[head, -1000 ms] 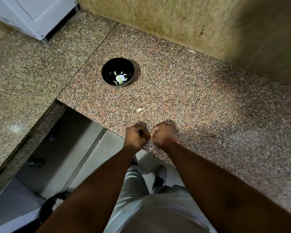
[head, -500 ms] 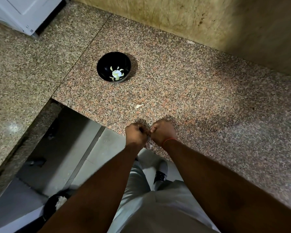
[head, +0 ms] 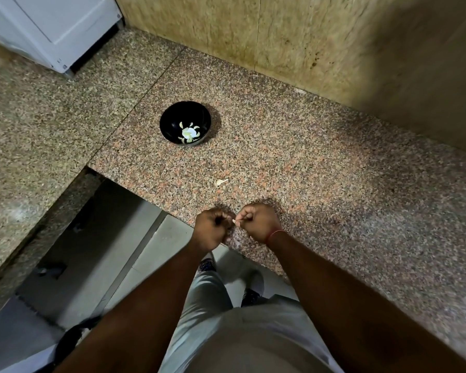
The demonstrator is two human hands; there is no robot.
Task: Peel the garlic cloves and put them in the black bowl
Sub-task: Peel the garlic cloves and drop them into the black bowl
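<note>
A black bowl [head: 185,122] stands on the granite counter [head: 307,162], with several pale peeled cloves [head: 189,133] at its bottom. One loose garlic clove [head: 221,182] lies on the counter between the bowl and my hands. My left hand [head: 213,227] and my right hand [head: 258,222] are curled into fists side by side over the counter's front edge. A small pale tip of a garlic clove [head: 235,221] shows between them, pinched by my right fingers. What my left fingers hold is hidden.
A tiled wall [head: 307,36] rises behind the counter. A white appliance [head: 51,28] stands at the far left on the side counter [head: 24,130]. Below the counter edge is the floor, with a dark bin [head: 70,343] at the lower left.
My hands have drawn slightly apart, and a pale clove tip now shows between them. The camera has shifted, so the bowl sits lower in view.
</note>
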